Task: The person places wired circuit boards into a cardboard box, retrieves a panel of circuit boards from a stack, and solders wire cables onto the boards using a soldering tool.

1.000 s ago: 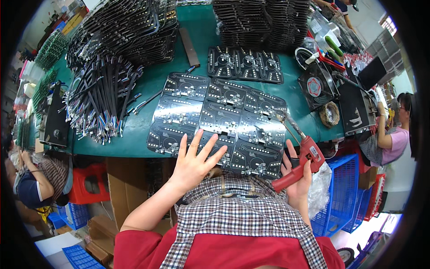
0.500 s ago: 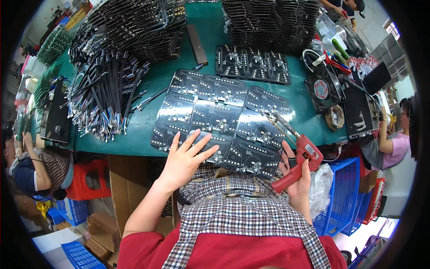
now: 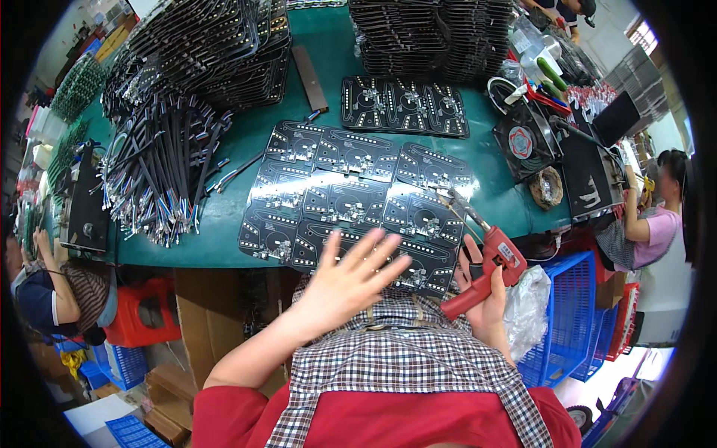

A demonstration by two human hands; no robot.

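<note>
Several black circuit boards lie overlapping on the green table in front of me, with white pads and small silver parts. My left hand, slightly blurred, is over the near boards with its fingers spread and nothing in them; whether it touches them I cannot tell. At the boards' right edge, my right hand is wrapped around a red soldering gun. Its metal tip, with a thin guide tube beside it, points up and left above the right-hand boards.
Tall stacks of boards stand at the back. A smaller board panel lies before them, near a flat bar. Bundled black cables are piled left. On the right are a fan and a roll. Co-workers sit at both sides.
My left hand has moved right across the near boards and lifted a little, fingers still spread. The whole view has shifted slightly. My right hand keeps its grip on the soldering gun.
</note>
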